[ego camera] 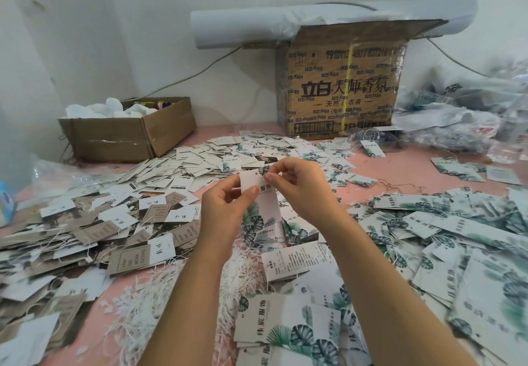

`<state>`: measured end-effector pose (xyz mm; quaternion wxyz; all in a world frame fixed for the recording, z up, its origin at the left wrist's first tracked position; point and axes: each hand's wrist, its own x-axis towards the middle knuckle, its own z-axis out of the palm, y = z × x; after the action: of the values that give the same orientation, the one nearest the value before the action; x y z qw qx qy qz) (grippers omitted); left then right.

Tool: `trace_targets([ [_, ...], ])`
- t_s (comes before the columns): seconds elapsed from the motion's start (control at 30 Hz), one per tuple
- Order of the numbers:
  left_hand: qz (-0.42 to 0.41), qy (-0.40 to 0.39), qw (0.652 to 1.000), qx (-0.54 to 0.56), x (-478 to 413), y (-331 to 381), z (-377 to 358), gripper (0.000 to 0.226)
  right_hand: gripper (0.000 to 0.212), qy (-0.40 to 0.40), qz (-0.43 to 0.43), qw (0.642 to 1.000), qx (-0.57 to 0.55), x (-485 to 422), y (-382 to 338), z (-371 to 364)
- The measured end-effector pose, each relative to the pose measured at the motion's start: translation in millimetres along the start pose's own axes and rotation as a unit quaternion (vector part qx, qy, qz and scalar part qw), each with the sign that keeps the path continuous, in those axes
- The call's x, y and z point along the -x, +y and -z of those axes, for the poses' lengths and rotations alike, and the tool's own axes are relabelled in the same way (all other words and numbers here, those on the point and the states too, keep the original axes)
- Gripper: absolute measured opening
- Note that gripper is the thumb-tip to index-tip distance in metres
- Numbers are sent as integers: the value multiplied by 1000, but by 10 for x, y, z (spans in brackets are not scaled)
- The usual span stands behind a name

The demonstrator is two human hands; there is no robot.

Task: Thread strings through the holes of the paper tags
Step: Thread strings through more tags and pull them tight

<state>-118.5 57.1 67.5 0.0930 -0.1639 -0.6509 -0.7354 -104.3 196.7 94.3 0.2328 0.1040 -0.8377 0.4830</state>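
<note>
A tall white paper tag (264, 208) with green leaf print stands upright in the middle of the view. My left hand (225, 208) pinches its left edge, thumb on the front. My right hand (300, 185) pinches at the tag's top near the small hole, fingertips together; any string between them is too thin to make out. A heap of loose white strings (160, 288) lies on the pink surface below my hands. Leaf-print tags (288, 328) lie stacked near the bottom.
Piles of brown and white tags (94, 231) cover the left, leaf-print tags (457, 237) the right. A small open carton (128, 134) sits at the back left, a large printed carton (343, 86) at the back, plastic bags (463, 114) at the right.
</note>
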Motion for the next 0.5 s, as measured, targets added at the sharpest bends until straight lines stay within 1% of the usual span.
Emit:
trace_targets([
  [0.3,-11,-12,1000,-14,8,38,-49,36,6,51,29,997,57,8,-23,-64],
  [0.4,-9,-13,1000,-14,14,45,-64,32,10,67,38,993,84,9,-14,-72],
  [0.5,-4,-34,999,-1,16,48,-55,23,9,73,52,989,114,20,-20,-75],
])
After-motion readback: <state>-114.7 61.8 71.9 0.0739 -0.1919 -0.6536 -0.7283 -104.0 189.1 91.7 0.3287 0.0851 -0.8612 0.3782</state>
